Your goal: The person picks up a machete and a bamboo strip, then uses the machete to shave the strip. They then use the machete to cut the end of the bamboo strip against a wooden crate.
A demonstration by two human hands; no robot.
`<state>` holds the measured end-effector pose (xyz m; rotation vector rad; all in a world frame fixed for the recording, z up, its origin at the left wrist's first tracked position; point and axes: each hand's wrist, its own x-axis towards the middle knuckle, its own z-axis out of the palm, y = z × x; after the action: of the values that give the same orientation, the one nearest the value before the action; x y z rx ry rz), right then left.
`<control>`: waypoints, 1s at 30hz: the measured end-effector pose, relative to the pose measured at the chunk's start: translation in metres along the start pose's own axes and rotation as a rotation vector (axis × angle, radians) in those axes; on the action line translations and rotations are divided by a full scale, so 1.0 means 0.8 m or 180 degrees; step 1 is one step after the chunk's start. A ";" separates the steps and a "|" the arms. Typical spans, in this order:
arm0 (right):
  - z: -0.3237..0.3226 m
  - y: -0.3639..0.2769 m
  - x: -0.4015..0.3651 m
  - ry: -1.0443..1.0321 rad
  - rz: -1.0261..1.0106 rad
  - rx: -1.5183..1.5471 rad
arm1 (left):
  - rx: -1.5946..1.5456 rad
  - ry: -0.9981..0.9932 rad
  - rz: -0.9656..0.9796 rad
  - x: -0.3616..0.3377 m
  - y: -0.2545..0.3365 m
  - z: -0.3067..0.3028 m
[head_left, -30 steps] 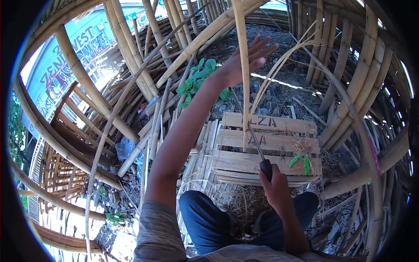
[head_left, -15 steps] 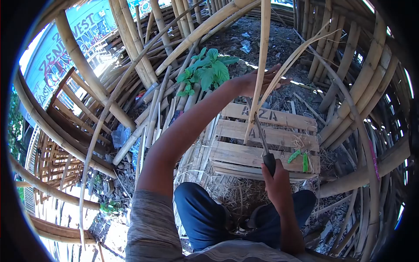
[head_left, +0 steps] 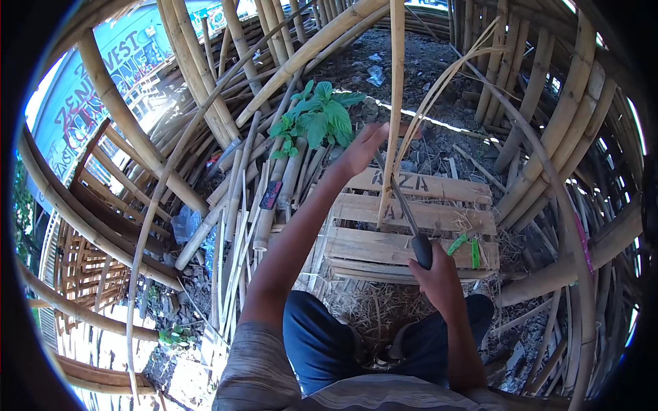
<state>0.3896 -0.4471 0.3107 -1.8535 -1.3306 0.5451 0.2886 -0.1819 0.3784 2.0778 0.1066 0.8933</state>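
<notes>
My right hand [head_left: 439,277] is closed around the black handle of a knife [head_left: 408,218]. Its long blade slants up and left against an upright bamboo strip [head_left: 395,82], whose lower end rests on a slatted wooden crate [head_left: 346,240]. Thin bamboo slivers [head_left: 439,89] split off this strip and curve up to the right. My left hand [head_left: 367,147] is closed about the strip above the blade, its fingers partly hidden behind the bamboo. Two small green tags or pieces [head_left: 475,253] lie at the crate's right side, among pale shavings.
Bamboo poles [head_left: 562,137] stand and lean on both sides. A leafy green plant [head_left: 319,120] grows beyond my left forearm. Cut bamboo lengths [head_left: 264,229] lie on the left, with a dark phone-like object [head_left: 271,194] on them. Straw [head_left: 373,308] covers the ground between my legs.
My left hand has drawn back and gone from outstretched fingers to a hold about the strip. The knife and right hand stay low at the strip. The view has shifted slightly.
</notes>
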 end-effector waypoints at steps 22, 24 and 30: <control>-0.019 -0.035 0.005 -0.0313 0.0383 0.0089 | -0.0342 0.1532 -0.0340 -0.103 -0.041 0.021; -0.022 -0.049 0.004 -0.0429 0.0594 0.0170 | -0.0181 0.1475 -0.0225 -0.097 -0.039 0.015; -0.005 -0.026 0.006 -0.0386 0.0132 -0.0219 | 0.0147 0.1045 0.0457 0.013 0.000 -0.042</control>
<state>0.3819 -0.4408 0.3304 -1.9338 -1.4083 0.6497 0.2753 -0.1556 0.3972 1.9834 0.1546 1.3270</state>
